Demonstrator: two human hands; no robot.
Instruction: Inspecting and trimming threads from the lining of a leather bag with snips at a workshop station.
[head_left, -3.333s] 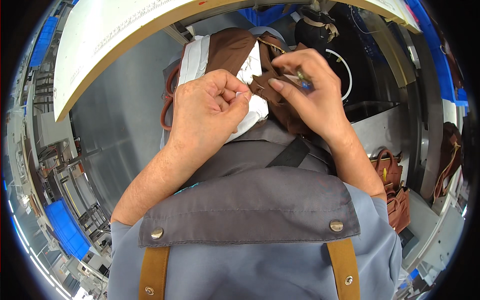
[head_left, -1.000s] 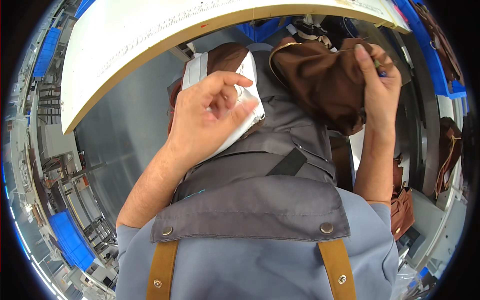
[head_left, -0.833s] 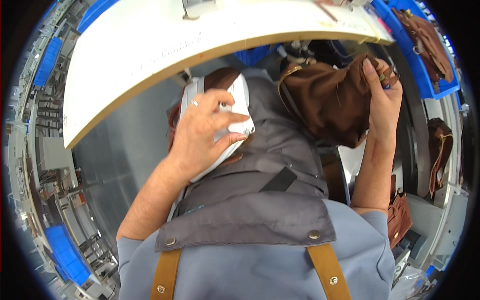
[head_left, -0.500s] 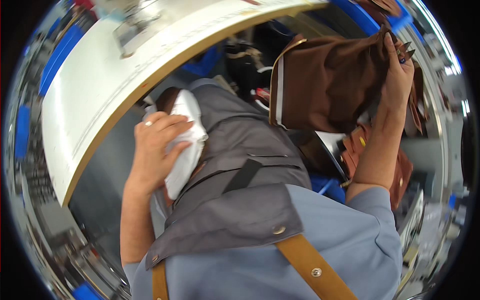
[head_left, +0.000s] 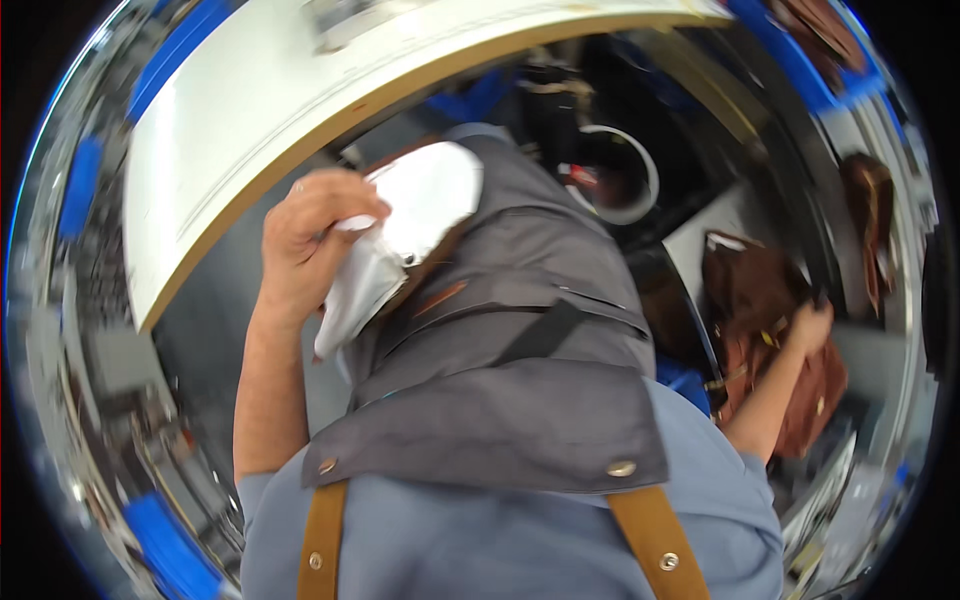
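Note:
My left hand (head_left: 315,235) is closed on a folded white piece (head_left: 425,200) of cloth or paper; I cannot tell which. It lies over my lap, with brown material showing along its lower edge. At the right, my right hand (head_left: 812,328) is lowered beside a dark brown bag (head_left: 745,275), which rests on a reddish-brown leather pile (head_left: 810,395). Its fingers are curled and somewhat blurred. A dark tip stands out from them, matching the small snips seen there earlier. Whether those fingers also touch the bag is unclear.
A white table (head_left: 230,150) with a curved wooden edge runs ahead and to the left. Under it stands a round, white-rimmed container (head_left: 652,185). A blue bin (head_left: 800,60) with brown pieces sits far right, and another brown piece (head_left: 868,225) hangs at the right.
My right hand has come down from the upper right, lowering the brown bag onto the pile. My left hand stays on the white piece, which now spreads further over my lap. The view has shifted.

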